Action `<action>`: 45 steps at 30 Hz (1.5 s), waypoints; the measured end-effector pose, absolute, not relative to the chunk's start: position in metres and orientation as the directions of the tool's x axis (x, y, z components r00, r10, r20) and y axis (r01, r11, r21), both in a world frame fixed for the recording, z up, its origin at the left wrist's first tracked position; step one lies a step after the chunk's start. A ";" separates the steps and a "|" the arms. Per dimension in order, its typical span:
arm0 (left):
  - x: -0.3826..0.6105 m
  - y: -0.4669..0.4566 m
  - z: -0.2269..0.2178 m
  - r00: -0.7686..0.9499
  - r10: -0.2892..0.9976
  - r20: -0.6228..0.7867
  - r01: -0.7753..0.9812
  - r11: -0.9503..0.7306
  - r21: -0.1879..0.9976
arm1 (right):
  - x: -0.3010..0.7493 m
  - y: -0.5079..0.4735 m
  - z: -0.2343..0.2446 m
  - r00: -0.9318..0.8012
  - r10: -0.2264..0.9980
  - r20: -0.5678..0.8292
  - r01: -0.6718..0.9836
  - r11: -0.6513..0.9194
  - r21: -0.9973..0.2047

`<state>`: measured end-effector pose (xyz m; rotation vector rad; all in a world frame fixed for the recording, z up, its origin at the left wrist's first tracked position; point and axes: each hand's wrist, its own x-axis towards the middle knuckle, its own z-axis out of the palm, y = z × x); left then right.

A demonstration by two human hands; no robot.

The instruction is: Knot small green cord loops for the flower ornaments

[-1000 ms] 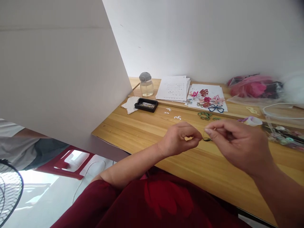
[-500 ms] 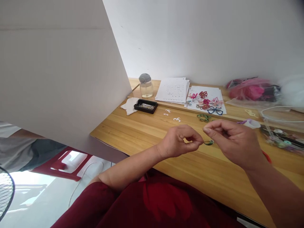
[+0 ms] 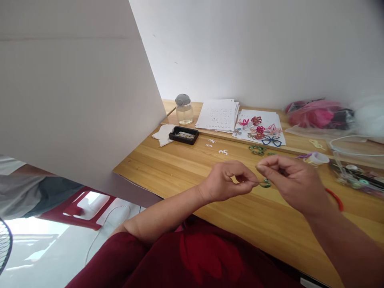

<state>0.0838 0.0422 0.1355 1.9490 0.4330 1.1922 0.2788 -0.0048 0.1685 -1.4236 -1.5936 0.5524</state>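
Note:
My left hand [image 3: 229,182] is closed in a pinch on the stem end of a small green leaf-shaped loop [image 3: 265,183], held above the table. Just to its right, my right hand [image 3: 294,182] pinches thumb against forefinger; whatever lies between those fingertips is too fine to make out. The two sets of fingertips are close together but apart. Behind the hands, several similar green loops [image 3: 257,150] lie on the wood. White curved paper cutouts [image 3: 223,152] are on the table farther left.
A black tray [image 3: 183,140] of small bits sits by a white cloth [image 3: 163,134]. Behind stand a lidded bottle [image 3: 184,114], a paper stack [image 3: 216,114], and thread flowers on paper [image 3: 271,118]. A red handle [image 3: 335,199] shows beside my right wrist; bags [image 3: 319,114] lie far right.
Both hands have shifted slightly, the right one lower, and the green loop has dipped a little with them. More of the red handle shows now. Both pinches stay closed.

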 end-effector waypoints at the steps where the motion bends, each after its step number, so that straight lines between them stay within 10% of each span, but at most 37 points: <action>1: 0.085 0.043 0.136 0.473 0.677 0.564 -0.118 -0.585 0.802 | 0.280 -0.003 0.160 0.059 0.964 0.258 0.471 0.201 -0.859; 5: 0.087 0.048 0.127 0.337 0.802 0.493 -0.039 -0.511 0.859 | 0.267 -0.026 0.135 0.102 0.975 0.196 0.456 0.129 -0.881; 11: 0.084 0.045 0.128 0.471 0.660 0.586 -0.010 -0.660 0.751 | 0.267 -0.027 0.168 0.054 0.866 0.498 0.698 0.324 -0.639; 18: 0.089 0.047 0.128 0.391 0.806 0.445 -0.109 -0.440 0.892 | 0.270 -0.018 0.135 0.097 0.982 0.160 0.407 0.108 -0.907; 25: 0.088 0.045 0.122 0.466 0.686 0.559 -0.029 -0.620 0.784 | 0.261 -0.035 0.160 0.060 0.887 0.458 0.663 0.308 -0.682; 33: 0.090 0.049 0.119 0.401 0.826 0.396 -0.080 -0.399 0.913 | 0.271 -0.020 0.128 0.083 0.984 0.158 0.452 0.104 -0.886; 39: 0.088 0.049 0.112 0.489 0.732 0.474 0.005 -0.546 0.838 | 0.263 -0.034 0.149 0.073 0.903 0.424 0.648 0.280 -0.708; 45: 0.091 0.049 0.119 0.502 0.727 0.469 -0.148 -0.462 0.875 | 0.283 -0.002 0.136 0.098 0.971 0.217 0.406 0.160 -0.900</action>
